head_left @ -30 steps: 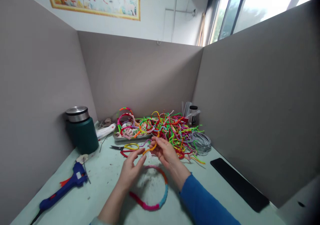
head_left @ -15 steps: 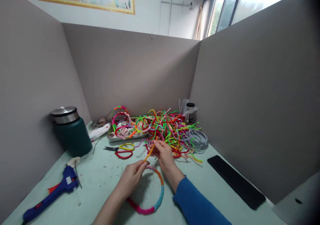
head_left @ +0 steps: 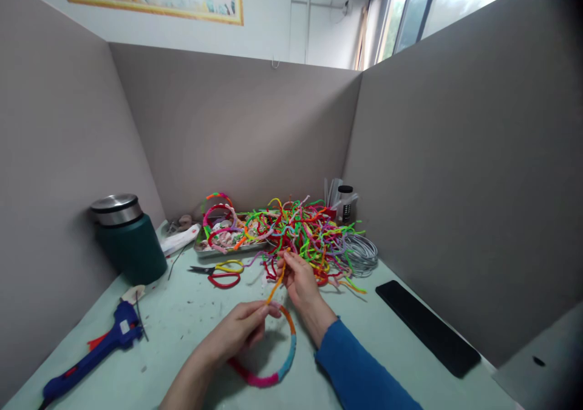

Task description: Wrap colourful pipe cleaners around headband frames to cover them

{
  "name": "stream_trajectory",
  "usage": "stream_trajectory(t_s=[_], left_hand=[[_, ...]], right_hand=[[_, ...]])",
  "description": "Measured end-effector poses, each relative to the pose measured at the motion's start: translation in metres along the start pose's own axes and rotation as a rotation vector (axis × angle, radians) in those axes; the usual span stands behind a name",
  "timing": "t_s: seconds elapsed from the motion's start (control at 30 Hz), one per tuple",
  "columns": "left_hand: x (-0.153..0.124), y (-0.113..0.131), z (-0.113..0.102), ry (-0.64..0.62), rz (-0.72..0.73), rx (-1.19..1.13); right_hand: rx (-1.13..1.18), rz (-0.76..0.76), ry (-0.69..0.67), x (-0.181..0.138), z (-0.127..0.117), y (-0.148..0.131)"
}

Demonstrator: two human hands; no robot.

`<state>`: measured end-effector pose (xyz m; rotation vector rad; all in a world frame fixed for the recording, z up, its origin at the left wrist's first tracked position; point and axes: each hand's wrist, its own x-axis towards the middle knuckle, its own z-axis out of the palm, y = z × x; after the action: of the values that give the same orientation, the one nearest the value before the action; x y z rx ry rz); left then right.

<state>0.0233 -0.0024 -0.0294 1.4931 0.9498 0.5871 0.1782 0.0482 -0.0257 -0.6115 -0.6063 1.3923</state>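
A ring wrapped in pink, orange, blue and magenta pipe cleaner (head_left: pixel 288 364) rises over the table below my hands. My left hand (head_left: pixel 243 328) pinches its upper part, where the lower end of an orange pipe cleaner (head_left: pixel 276 290) meets it. Part of the ring's left side is hidden behind that hand. Between thumb and fingers, my right hand (head_left: pixel 300 282) grips the orange strand higher up, and the piece between the hands runs nearly straight. Just beyond my right hand lies a heap of loose coloured pipe cleaners (head_left: pixel 303 228).
Scissors (head_left: pixel 218 273) lie left of the heap, in front of a metal tray (head_left: pixel 218 253). A blue glue gun (head_left: pixel 98 349) and a green flask (head_left: pixel 130 246) are at the left. Coiled grey wire (head_left: pixel 362 255) and a black flat bar (head_left: pixel 426 328) are at the right.
My left hand has shifted slightly down and its fingers have changed position at the ring. The orange strand between the hands is a little longer and steeper.
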Motion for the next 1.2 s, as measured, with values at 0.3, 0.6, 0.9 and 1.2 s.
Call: stream_trajectory(t_s=[0.3, 0.6, 0.9, 1.2], left_hand=[[0.009, -0.007, 0.001, 0.178, 0.036, 0.039], [0.0, -0.001, 0.0, 0.075, -0.065, 0.072], [0.004, -0.008, 0.008, 0.104, -0.149, 0.078], [0.004, -0.003, -0.007, 0.191, 0.043, -0.357]], right_hand=[[-0.004, -0.052, 0.125, 0.008, -0.008, 0.004], [0.048, -0.019, 0.291, 0.022, -0.021, 0.002], [0.076, -0.096, 0.276, 0.033, -0.035, -0.003], [-0.017, 0.083, -0.084, 0.014, -0.018, -0.015]])
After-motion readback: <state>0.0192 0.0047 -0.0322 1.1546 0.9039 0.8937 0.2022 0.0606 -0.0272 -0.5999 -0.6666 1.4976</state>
